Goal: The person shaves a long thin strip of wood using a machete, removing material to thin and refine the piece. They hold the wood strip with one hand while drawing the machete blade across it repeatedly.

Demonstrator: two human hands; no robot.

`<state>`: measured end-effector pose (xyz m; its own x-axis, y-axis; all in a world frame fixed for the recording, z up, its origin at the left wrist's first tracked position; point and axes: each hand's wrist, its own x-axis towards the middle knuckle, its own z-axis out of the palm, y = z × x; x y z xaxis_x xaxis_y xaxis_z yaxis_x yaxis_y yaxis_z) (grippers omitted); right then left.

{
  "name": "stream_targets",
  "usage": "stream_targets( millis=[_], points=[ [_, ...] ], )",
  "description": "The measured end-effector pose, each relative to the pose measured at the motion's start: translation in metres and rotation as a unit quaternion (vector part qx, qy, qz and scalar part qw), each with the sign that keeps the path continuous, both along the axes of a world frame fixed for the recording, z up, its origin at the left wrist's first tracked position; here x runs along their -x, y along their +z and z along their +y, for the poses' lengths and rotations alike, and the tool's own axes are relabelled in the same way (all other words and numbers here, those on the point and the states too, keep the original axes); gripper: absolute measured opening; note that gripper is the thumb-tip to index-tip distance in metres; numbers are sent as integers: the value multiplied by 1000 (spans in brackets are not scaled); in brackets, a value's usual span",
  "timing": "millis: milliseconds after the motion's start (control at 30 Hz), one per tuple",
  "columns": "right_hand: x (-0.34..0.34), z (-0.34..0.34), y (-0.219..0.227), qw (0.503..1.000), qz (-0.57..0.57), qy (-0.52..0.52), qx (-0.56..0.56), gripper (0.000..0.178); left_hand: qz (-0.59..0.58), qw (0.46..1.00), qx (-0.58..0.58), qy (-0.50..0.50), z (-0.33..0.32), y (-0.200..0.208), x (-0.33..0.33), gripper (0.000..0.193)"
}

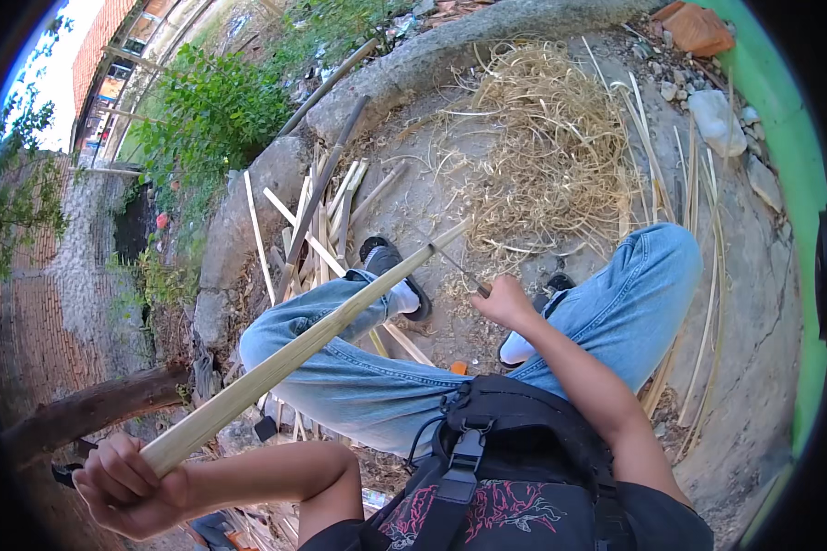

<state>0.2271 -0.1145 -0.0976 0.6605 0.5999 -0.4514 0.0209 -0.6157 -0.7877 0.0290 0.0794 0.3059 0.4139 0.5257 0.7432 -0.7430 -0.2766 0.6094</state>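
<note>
My left hand (129,487), at the lower left, is closed around the thick end of a long pale bamboo strip (289,355). The strip slants up and away across my left leg, its far end tapering above the ground in the middle. Between my knees my right hand (505,301) grips the handle of a thin knife (467,277). The narrow blade points up and left, its tip at the strip near the far end. Whether the edge presses into the bamboo I cannot tell. My right forearm passes over my right thigh.
A heap of curled shavings (560,138) lies ahead on the concrete. Split bamboo pieces (317,216) are piled by my left foot, with more long strips (708,275) at the right. A low curb (450,55), a log (101,413) and a green wall (790,147) stand around.
</note>
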Motion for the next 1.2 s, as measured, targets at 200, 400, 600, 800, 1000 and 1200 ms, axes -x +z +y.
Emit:
stream_targets(
  millis=[200,400,600,800,1000,1200],
  points=[
    [31,26,46,991,19,82,-106,35,-7,995,-24,-101,-3,-9,11,43],
    [32,38,-31,995,86,-33,-50,29,29,997,-37,-66,20,-10,19,34],
    [39,40,-35,988,60,0,-141,30,43,991,-65,-110,30,-4,14,30],
    [33,37,-27,990,51,24,-126,27,105,988,-59,-98,68,-5,48,27],
    [17,47,-59,995,97,-14,-2,26,80,930,-269,236,79,-12,45,32],
    [23,47,-82,998,46,-28,-36,26,141,970,-180,81,90,-4,71,33]
  ],
)
